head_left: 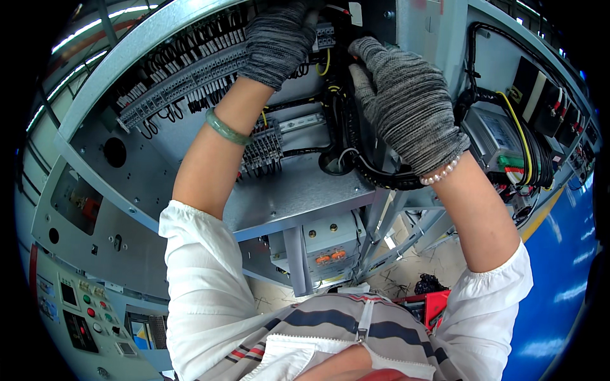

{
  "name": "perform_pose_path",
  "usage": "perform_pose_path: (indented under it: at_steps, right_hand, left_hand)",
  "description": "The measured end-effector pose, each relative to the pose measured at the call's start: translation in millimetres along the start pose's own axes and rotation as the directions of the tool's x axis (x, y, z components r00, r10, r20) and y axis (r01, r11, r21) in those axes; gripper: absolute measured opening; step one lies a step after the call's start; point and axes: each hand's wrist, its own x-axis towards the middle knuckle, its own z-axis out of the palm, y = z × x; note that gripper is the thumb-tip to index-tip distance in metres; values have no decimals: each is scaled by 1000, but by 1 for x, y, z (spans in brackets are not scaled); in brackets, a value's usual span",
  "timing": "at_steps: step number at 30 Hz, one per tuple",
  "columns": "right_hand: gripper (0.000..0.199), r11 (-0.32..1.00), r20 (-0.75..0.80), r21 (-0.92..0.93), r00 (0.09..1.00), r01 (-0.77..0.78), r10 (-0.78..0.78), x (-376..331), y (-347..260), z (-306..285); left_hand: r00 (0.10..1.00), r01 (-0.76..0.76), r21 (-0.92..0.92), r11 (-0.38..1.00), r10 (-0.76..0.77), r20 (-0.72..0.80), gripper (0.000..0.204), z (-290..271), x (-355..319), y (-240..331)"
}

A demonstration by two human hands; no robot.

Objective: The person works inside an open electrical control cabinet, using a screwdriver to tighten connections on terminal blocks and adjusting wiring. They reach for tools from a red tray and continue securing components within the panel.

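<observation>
Overhead, both gloved hands at the black wire bundle (346,130) — right hand (406,101) curled around it, nearer; left hand (276,38) fingers hidden behind the terminal block (324,35), grip indeterminate — bundle runs vertically.

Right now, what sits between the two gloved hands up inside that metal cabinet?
In the head view, a small grey terminal block and a looping yellow wire sit between the left hand and right hand.

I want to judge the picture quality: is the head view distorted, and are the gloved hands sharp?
Head view: straight cabinet edges bend toward the black round rim; left hand and right hand look fairly sharp; blue floor shows glare patches.
</observation>
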Motion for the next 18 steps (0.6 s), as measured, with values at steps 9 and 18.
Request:
perform_pose_path:
  at_steps: [9,18]
  right_hand:
    - [29,1000,-222,-1,975,15,-15,15,2,6]
    - [30,963,-442,59,872,264,-212,11,11,9]
  left_hand:
    - [999,42,-4,999,-41,24,16,3,0,1]
    - [995,69,50,996,-72,71,17,1,-2,-1]
